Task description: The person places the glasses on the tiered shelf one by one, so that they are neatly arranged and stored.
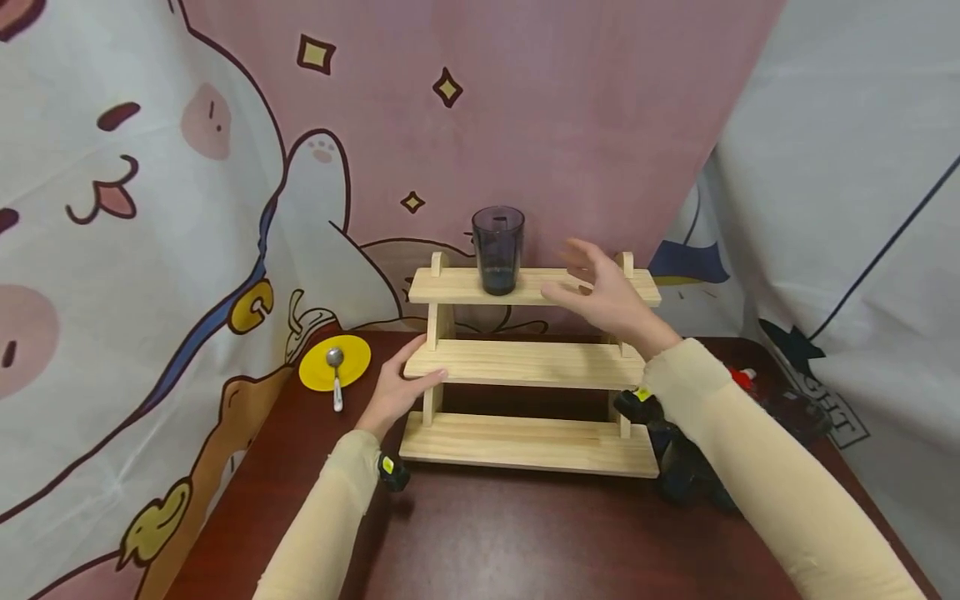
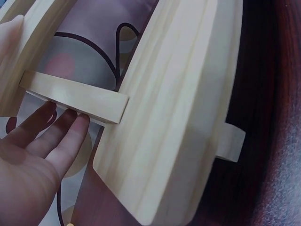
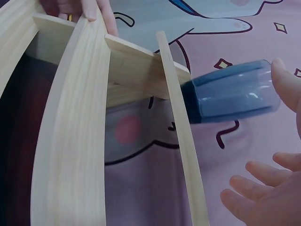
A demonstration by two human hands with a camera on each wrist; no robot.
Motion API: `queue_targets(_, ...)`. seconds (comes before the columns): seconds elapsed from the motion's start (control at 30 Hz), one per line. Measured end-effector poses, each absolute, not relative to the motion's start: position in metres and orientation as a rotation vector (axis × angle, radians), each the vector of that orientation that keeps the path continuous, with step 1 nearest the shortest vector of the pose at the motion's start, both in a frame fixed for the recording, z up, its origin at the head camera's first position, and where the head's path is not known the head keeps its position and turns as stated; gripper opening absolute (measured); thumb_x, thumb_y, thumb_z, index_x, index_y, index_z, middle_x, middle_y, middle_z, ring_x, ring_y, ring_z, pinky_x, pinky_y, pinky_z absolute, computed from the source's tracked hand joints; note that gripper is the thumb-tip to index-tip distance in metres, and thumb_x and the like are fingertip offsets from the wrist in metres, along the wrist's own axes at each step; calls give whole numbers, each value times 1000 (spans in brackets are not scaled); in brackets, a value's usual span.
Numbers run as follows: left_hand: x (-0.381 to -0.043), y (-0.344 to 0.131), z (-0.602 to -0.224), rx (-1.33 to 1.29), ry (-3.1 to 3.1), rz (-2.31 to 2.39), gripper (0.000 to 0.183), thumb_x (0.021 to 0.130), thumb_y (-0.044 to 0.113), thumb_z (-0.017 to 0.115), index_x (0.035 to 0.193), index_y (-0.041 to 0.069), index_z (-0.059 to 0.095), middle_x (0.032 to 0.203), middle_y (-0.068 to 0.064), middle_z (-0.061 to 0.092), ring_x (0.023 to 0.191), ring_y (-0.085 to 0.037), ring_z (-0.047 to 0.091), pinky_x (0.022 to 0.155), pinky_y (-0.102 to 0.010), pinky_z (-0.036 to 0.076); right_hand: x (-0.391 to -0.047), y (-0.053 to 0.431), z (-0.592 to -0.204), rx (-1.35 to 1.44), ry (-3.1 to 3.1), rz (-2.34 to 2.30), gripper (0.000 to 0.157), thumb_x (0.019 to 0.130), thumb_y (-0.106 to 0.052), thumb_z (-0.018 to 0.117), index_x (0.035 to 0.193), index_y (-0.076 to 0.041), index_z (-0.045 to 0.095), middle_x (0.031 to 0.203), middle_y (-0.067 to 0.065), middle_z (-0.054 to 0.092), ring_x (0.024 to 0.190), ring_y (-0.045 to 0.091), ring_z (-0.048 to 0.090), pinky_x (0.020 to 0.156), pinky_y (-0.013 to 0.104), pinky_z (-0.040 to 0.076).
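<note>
A three-tier wooden display rack [image 1: 525, 362] stands on the dark red table. My left hand [image 1: 395, 386] holds its left end at the middle tier, the thumb on the board and the fingers [image 2: 68, 141] against the side upright. On the left part of the top tier stands a dark tinted drinking glass [image 1: 498, 250], upright. My right hand [image 1: 602, 287] is over the top tier, right of the glass, with its fingers spread and nothing in them. The right wrist view shows a gap between the glass [image 3: 230, 94] and that hand [image 3: 270, 188].
At the back left of the table [image 1: 300, 467] lies a yellow plate [image 1: 315, 367] with a spoon [image 1: 335, 375] on it. Dark glassware [image 1: 686, 475] and a red item [image 1: 742, 377] sit right of the rack, partly behind my right arm. Printed cloth hangs behind.
</note>
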State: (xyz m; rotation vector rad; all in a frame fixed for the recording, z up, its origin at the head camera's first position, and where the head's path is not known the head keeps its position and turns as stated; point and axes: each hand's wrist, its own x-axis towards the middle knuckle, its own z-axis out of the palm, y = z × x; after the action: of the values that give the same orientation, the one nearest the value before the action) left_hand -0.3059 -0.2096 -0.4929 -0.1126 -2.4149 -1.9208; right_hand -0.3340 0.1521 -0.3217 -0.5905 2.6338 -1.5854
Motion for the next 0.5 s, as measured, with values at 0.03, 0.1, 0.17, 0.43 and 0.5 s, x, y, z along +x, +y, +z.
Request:
queue_targets(0.03,-304,-209,-490,-110,-2424,-1920,85,88,27,89,161,27,46,166,-3,42,151,-28,37,122,-52,33,-331,157,-322,-594,2634,-1584,97,95,-43,78,169,-19,19,169,11,32,156,33,32,125,57,28)
queue_targets(0.1,-300,-207,-482,-108,-2441,-1914,84,88,26,89,161,25,46,165,-5,42,151,-29,38,122,-52,34,-324,166,-322,-597,2642,-1570,97,96,-40,79,169,-19,19,169,12,33,155,35,32,124,59,28)
queue_targets(0.17,-295,-205,-474,-117,-2451,-1907,84,88,25,88,161,21,46,164,-7,44,149,-31,40,120,-53,35,-318,176,-322,-594,2648,-1553,96,96,-39,79,169,-18,20,168,11,34,155,35,33,123,59,29)
queue_targets(0.43,-299,-206,-482,-115,-2429,-1916,85,88,23,89,161,22,46,163,-7,46,144,-30,45,118,-49,38,-292,215,-321,-560,2748,-1445,98,95,-36,81,169,-18,20,168,11,36,153,35,36,121,60,33)
queue_targets(0.5,-305,-208,-491,-114,-2422,-1916,86,88,25,89,161,24,45,163,-6,45,144,-29,45,118,-49,38,-286,225,-322,-551,2783,-1425,96,95,-33,81,169,-17,21,167,12,38,152,36,39,119,60,35)
